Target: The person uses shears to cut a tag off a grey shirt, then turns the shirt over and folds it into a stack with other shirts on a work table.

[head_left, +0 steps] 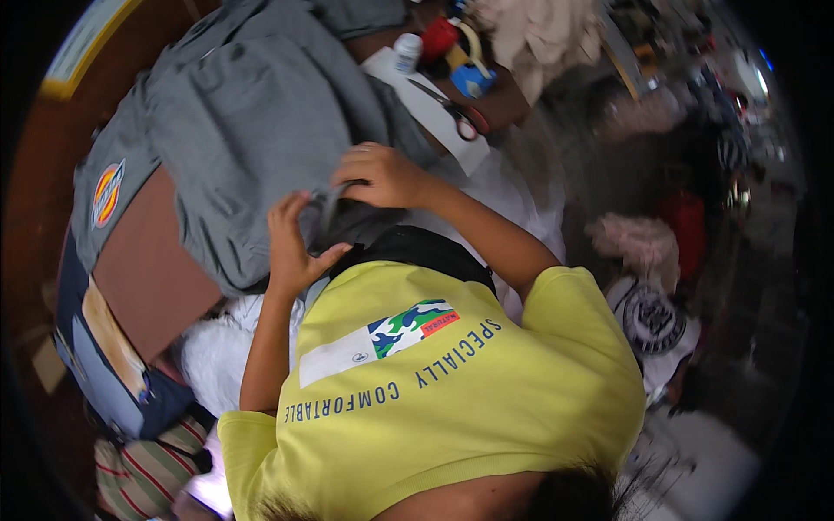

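Head; right fingers [359, 161] seemingly pinch blurred grey strip [329, 209]; left fingers [286, 214] spread wide

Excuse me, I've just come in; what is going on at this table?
Someone in a yellow shirt is working by a spread grey garment. The right hand pinches a small, blurred grey piece. The left hand is beside it, thumb and fingers apart; contact is unclear. Scissors lie beyond on a white strip, in neither hand.
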Action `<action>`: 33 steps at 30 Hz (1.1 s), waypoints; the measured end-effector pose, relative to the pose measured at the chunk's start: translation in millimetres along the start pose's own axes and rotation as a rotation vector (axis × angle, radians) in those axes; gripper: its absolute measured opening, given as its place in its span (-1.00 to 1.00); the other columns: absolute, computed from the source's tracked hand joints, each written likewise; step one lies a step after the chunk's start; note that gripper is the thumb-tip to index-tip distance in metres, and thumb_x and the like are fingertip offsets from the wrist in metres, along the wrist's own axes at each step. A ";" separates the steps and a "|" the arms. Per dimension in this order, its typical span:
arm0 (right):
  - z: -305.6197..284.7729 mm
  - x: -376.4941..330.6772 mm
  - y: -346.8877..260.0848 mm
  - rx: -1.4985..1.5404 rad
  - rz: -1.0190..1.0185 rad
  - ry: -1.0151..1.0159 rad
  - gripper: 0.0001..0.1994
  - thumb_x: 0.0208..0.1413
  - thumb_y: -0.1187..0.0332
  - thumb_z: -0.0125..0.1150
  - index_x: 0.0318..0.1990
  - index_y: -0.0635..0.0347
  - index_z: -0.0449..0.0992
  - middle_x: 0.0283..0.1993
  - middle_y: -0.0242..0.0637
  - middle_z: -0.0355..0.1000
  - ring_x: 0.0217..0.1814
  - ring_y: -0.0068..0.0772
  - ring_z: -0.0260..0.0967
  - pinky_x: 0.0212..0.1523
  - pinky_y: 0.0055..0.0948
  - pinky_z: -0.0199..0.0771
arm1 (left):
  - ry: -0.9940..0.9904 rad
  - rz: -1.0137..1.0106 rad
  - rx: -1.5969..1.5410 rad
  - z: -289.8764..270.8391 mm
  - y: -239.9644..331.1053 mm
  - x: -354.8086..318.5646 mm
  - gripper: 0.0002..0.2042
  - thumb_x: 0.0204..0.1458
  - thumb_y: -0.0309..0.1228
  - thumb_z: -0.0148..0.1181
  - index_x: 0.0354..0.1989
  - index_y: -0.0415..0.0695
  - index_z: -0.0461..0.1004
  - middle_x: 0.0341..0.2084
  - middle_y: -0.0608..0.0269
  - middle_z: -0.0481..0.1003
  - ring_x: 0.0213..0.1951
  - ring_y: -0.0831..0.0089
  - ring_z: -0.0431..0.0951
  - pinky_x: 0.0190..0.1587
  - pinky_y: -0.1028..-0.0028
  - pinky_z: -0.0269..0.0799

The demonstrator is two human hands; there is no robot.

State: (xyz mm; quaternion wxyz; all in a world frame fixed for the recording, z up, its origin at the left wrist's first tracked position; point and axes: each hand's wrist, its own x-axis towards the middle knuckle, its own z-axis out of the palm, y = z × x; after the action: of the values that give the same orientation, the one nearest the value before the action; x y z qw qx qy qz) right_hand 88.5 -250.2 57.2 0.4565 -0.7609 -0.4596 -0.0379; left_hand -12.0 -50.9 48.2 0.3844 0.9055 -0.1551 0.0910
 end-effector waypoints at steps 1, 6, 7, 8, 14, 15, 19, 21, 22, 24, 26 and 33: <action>-2.2 12.7 -18.3 -0.022 -0.053 0.059 -0.82 -0.31 0.45 0.24 -0.44 0.11 0.44 -0.45 -0.35 0.37 -0.33 -0.28 0.34 -0.22 -0.34 0.29 | 0.072 -0.019 -0.203 5.0 17.8 14.0 -0.25 -0.34 -0.40 0.37 0.12 -0.13 0.13 0.02 0.06 0.20 0.05 0.17 0.23 0.09 0.26 0.15; -10.5 16.3 -49.0 -0.148 -0.016 0.439 -0.74 -0.36 0.42 0.29 -0.41 0.07 0.40 -0.51 -0.39 0.35 -0.42 -0.29 0.34 -0.30 -0.36 0.29 | 0.018 0.083 0.061 -25.3 69.0 78.0 -0.43 -0.26 -0.72 0.10 0.05 -0.08 0.31 -0.22 0.09 0.49 -0.27 0.23 0.55 -0.28 0.44 0.46; -11.6 14.1 -52.6 -0.122 -0.011 0.492 -0.74 -0.36 0.41 0.31 -0.42 0.06 0.39 -0.51 -0.41 0.35 -0.42 -0.31 0.34 -0.29 -0.38 0.29 | -0.007 0.162 0.080 -32.1 75.6 81.3 -0.42 -0.26 -0.71 0.12 0.06 -0.08 0.31 -0.21 0.10 0.48 -0.27 0.23 0.54 -0.29 0.42 0.45; -14.8 8.7 -55.3 -0.187 0.002 0.511 -0.75 -0.34 0.41 0.31 -0.43 0.05 0.38 -0.51 -0.42 0.36 -0.39 -0.34 0.36 -0.29 -0.39 0.29 | -0.033 0.210 0.147 -34.0 78.3 84.5 -0.46 -0.24 -0.71 0.11 0.04 -0.09 0.33 -0.21 0.09 0.48 -0.27 0.23 0.54 -0.30 0.42 0.45; -26.6 -31.9 -74.7 0.051 0.234 0.704 -0.74 -0.34 0.48 0.30 -0.41 0.09 0.39 -0.41 -0.41 0.39 -0.37 -0.32 0.39 -0.31 -0.39 0.32 | -0.064 0.545 0.130 -53.2 97.9 103.9 -0.74 -0.19 -0.71 0.04 -0.27 -0.29 0.49 -0.44 0.09 0.50 -0.42 0.30 0.52 -0.31 0.47 0.43; -25.0 -36.8 -81.4 0.051 0.284 0.703 -0.75 -0.34 0.51 0.28 -0.40 0.11 0.39 -0.40 -0.40 0.39 -0.38 -0.30 0.38 -0.33 -0.39 0.33 | -0.022 0.552 0.111 -58.7 104.5 105.1 -0.76 -0.19 -0.71 0.04 -0.29 -0.32 0.49 -0.46 0.08 0.51 -0.41 0.31 0.52 -0.31 0.48 0.43; 3.6 -58.8 -69.0 0.033 0.422 0.836 -0.74 -0.37 0.56 0.22 -0.39 0.14 0.42 -0.41 -0.34 0.38 -0.37 -0.28 0.38 -0.40 -0.39 0.35 | 0.177 0.726 -0.222 -53.1 110.0 111.3 -0.84 -0.16 -0.67 0.05 -0.36 -0.43 0.45 -0.46 0.00 0.49 -0.41 0.29 0.49 -0.32 0.46 0.42; 25.2 -72.9 -44.5 -0.048 0.490 0.881 -0.72 -0.39 0.55 0.23 -0.37 0.11 0.46 -0.40 -0.32 0.38 -0.35 -0.25 0.39 -0.36 -0.34 0.35 | 0.299 0.774 -0.477 -47.0 118.4 115.4 -0.85 -0.15 -0.59 0.09 -0.41 -0.44 0.45 -0.54 -0.02 0.48 -0.52 0.29 0.46 -0.46 0.48 0.41; 34.9 -80.2 -32.4 -0.135 0.572 0.878 -0.72 -0.38 0.55 0.21 -0.37 0.10 0.47 -0.41 -0.31 0.38 -0.35 -0.23 0.39 -0.34 -0.33 0.35 | 0.332 0.763 -0.590 -52.2 118.1 117.4 -0.84 -0.14 -0.55 0.10 -0.41 -0.44 0.45 -0.55 -0.02 0.48 -0.54 0.30 0.46 -0.48 0.48 0.40; 49.2 -99.1 -6.3 -0.315 0.753 0.871 -0.73 -0.35 0.55 0.17 -0.36 0.08 0.48 -0.41 -0.30 0.38 -0.33 -0.19 0.39 -0.31 -0.30 0.36 | 0.452 0.697 -0.531 -63.5 115.4 132.7 -0.81 -0.10 -0.53 0.14 -0.36 -0.45 0.44 -0.47 -0.05 0.48 -0.47 0.27 0.47 -0.40 0.39 0.41; 49.7 -104.5 17.7 -0.123 0.806 1.031 -0.78 -0.29 0.52 0.11 -0.36 0.13 0.48 -0.37 -0.22 0.42 -0.27 -0.15 0.39 -0.25 -0.27 0.36 | 0.520 0.511 -0.373 -74.4 116.4 146.9 -0.75 -0.07 -0.50 0.15 -0.26 -0.45 0.43 -0.30 -0.10 0.48 -0.31 0.23 0.50 -0.20 0.34 0.43; 3.7 1.4 -53.7 0.175 0.384 1.109 -0.75 -0.32 0.49 0.09 -0.34 0.17 0.44 -0.40 -0.14 0.45 -0.29 -0.08 0.41 -0.29 -0.27 0.37 | -0.426 0.524 0.139 -26.3 97.4 131.8 -0.33 -0.19 -0.53 0.23 0.18 -0.12 0.11 0.14 0.12 0.20 0.10 0.19 0.27 0.06 0.25 0.23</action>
State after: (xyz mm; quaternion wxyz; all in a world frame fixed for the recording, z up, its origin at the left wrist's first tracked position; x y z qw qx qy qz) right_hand 48.5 -237.9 91.2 0.6883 -0.6566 -0.0079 -0.3082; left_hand 75.9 -123.6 168.8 0.2445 0.8576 -0.4524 0.0060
